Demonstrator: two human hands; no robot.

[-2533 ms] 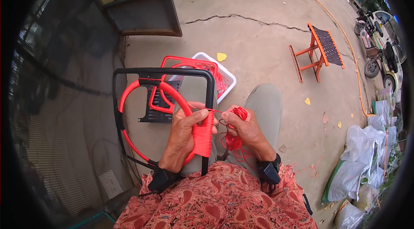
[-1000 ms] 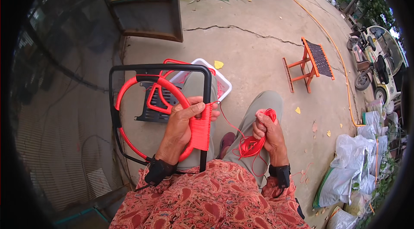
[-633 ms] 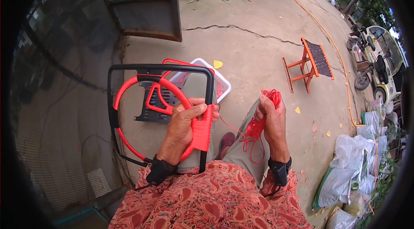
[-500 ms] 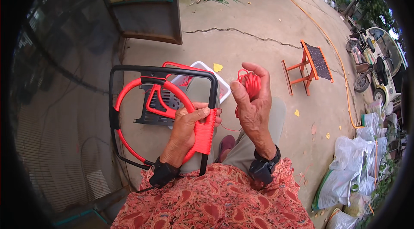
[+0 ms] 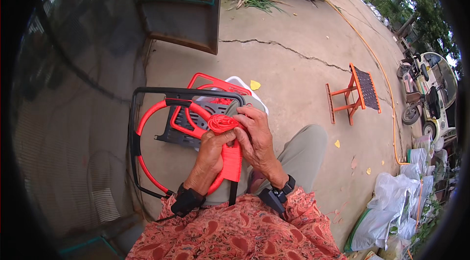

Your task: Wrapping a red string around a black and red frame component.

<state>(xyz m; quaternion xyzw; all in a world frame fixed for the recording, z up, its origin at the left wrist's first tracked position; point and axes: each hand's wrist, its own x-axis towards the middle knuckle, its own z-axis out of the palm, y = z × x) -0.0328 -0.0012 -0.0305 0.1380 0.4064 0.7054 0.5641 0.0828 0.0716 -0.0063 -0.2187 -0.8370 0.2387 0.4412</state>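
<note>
Red cord [image 5: 222, 123], bundled above the black frame's [image 5: 188, 92] wrapped side, was pinched in the right hand's [image 5: 258, 143] bent fingers; the left hand [image 5: 207, 155] was curled tightly round the frame.

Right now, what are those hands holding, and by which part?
The left hand grips the black-and-red frame by its right side, at the cord-wrapped section. The right hand holds the red cord bundle by its right end.

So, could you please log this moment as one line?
left hand: holding frame | right hand: holding cord | stool: standing at right
</note>
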